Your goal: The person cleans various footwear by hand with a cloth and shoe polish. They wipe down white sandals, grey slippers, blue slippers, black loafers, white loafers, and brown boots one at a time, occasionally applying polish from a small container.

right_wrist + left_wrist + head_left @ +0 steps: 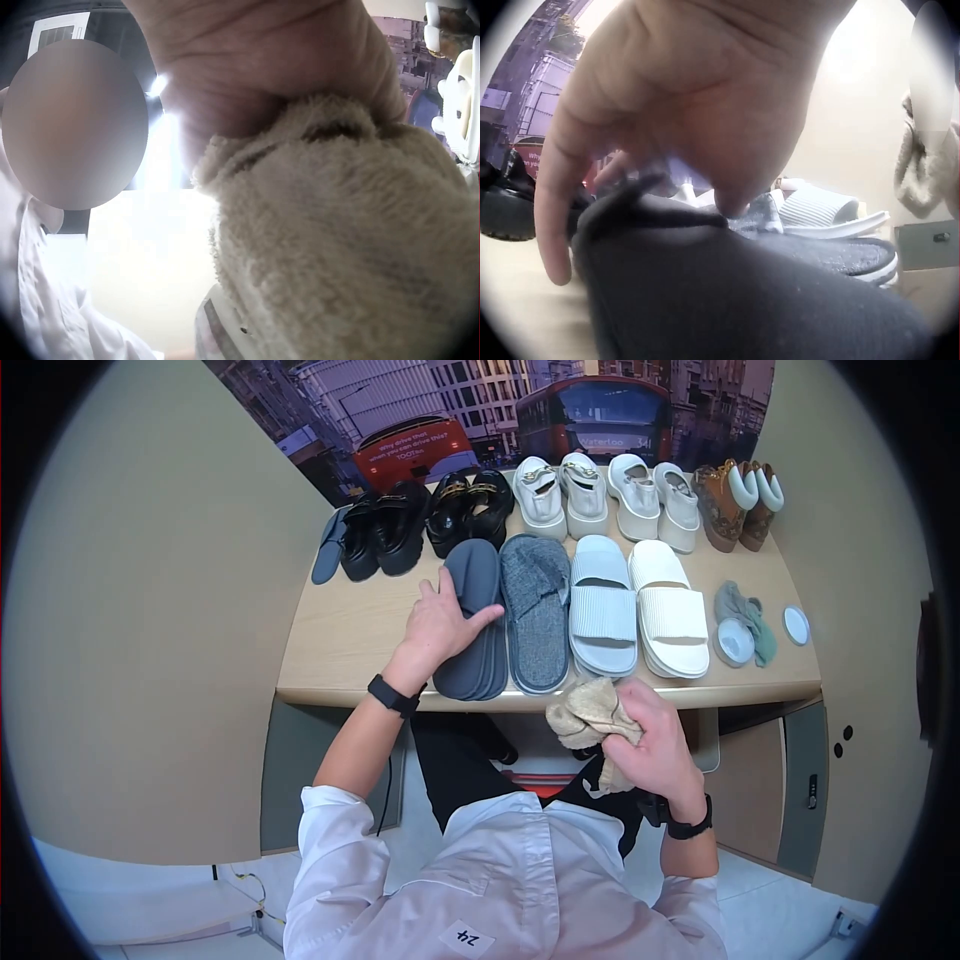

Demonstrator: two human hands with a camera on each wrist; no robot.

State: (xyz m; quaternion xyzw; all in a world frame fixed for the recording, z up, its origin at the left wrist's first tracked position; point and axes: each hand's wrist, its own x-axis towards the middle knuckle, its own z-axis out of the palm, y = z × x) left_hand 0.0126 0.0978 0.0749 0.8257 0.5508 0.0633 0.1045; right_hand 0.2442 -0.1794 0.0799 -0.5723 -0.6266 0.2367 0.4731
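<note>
A stack of dark grey slippers [470, 622] lies near the table's front edge. Over it spreads my left hand [440, 622], thumb out across the right side and fingers at the left edge. In the left wrist view, the fingers and thumb of that hand [682, 97] straddle the slipper upper [660, 214]. My right hand [655, 742] grips a bunched beige fuzzy cloth [585, 712] in front of the table edge. Close up in the right wrist view, the cloth [337, 225] hangs in folds below the palm.
To the right lie grey woven slippers [540, 625], pale blue slides [603, 610] and white slides [672, 615]. Behind stand black shoes [385, 530], white shoes [540, 500] and brown boots [728, 505]. A grey-green cloth [755, 622], a round tin [735, 643] and a lid [796, 625] sit far right.
</note>
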